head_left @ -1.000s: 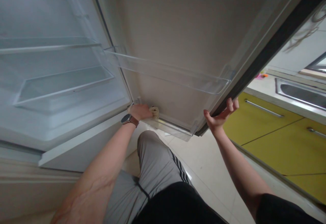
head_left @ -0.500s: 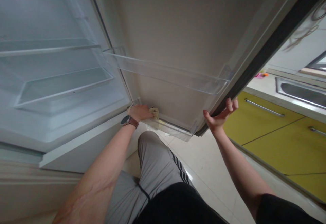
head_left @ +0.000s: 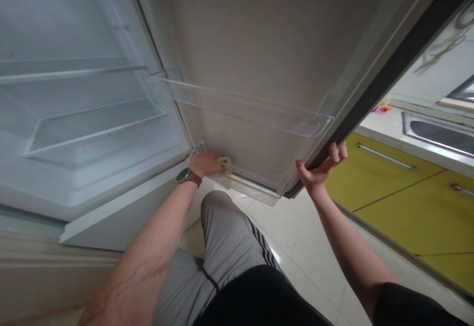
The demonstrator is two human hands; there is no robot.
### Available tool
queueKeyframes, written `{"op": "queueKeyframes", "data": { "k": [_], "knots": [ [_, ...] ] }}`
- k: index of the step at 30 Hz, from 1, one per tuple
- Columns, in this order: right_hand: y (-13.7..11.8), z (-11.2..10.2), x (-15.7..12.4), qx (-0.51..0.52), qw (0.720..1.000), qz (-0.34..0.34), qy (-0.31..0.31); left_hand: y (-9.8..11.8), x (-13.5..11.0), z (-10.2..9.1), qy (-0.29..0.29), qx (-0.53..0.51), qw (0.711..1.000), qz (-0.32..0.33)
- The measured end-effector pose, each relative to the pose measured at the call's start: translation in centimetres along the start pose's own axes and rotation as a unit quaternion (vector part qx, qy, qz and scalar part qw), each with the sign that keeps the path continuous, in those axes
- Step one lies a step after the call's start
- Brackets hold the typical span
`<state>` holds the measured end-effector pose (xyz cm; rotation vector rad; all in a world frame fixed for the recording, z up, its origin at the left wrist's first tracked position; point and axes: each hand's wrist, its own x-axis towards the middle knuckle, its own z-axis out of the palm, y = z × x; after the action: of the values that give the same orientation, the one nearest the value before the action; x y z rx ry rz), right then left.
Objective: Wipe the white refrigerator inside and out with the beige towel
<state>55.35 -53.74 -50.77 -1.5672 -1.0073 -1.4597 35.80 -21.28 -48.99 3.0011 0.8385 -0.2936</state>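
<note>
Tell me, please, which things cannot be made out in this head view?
In the head view:
Part of the cloth: covered by the left hand.
Top of the fridge door: cut off by the upper edge.
One end of the sink: cut off by the right edge.
Pink item near the sink: too small, blurred.

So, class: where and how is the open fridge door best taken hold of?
Probably by the dark free edge of the door, low down, from beside the yellow cabinets: it stands clear of the fridge, narrow enough for fingers to wrap, as the right hand shows.
</note>
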Motion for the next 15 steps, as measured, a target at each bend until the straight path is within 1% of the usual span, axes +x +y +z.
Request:
{"op": "queueKeyframes", "data": {
  "k": [6, 15],
  "knots": [
    [0.13, 0.07, -0.10, 0.001, 1.000, 0.010, -0.007, -0.23, 0.37, 0.37, -0.001, 0.000, 1.000, 0.004],
    [0.50, 0.22, -0.73, -0.005, 0.999, 0.035, -0.009, -0.05, 0.07, 0.08, -0.002, -0.011, 1.000, -0.006]
  ]
}}
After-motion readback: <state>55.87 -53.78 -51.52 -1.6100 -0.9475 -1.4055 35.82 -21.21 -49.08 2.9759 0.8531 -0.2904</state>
